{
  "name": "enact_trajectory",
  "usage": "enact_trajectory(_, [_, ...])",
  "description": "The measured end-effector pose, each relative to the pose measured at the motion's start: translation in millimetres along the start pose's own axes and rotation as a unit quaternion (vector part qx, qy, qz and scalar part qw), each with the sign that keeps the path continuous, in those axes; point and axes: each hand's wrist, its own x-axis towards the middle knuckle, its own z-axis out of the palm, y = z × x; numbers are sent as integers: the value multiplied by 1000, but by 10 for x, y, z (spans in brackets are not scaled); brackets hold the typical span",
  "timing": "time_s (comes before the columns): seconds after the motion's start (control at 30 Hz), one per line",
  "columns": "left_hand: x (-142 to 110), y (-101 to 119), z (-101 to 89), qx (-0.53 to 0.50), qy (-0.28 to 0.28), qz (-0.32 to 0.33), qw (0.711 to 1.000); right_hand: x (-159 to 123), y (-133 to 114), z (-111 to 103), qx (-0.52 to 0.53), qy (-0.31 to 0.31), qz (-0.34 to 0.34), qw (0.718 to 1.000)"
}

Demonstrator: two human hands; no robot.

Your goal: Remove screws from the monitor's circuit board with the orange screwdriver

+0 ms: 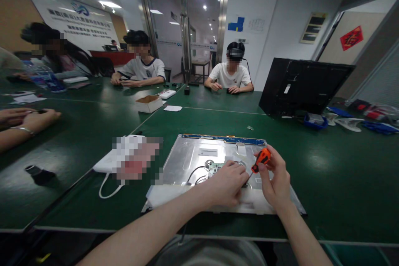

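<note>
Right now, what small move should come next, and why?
Perhaps ease the left hand back slightly: its fingers crowd the orange screwdriver, whose tip is hard to make out, as the right hand holds it slanted over the metal panel.

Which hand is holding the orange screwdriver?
The right hand: its fingers are on the orange-and-black screwdriver. The left hand is over the metal panel, near the tool's shaft.

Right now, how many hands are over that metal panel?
2. The left hand is over the middle of the metal panel, by the green circuit board; the right hand is over the panel's right side, holding the orange screwdriver. No others seem hidden.
</note>
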Motion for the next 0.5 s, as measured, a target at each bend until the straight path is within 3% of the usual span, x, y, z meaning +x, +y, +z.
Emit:
enact_trajectory(0.27, [-6, -3, 20, 1, -3, -1, 1000, -53, 51, 36, 73, 41, 7, 997])
enact_trajectory(0.5, [-7, -11, 21, -2, 3, 4, 1000, -19, 54, 23, 41, 58, -1, 998])
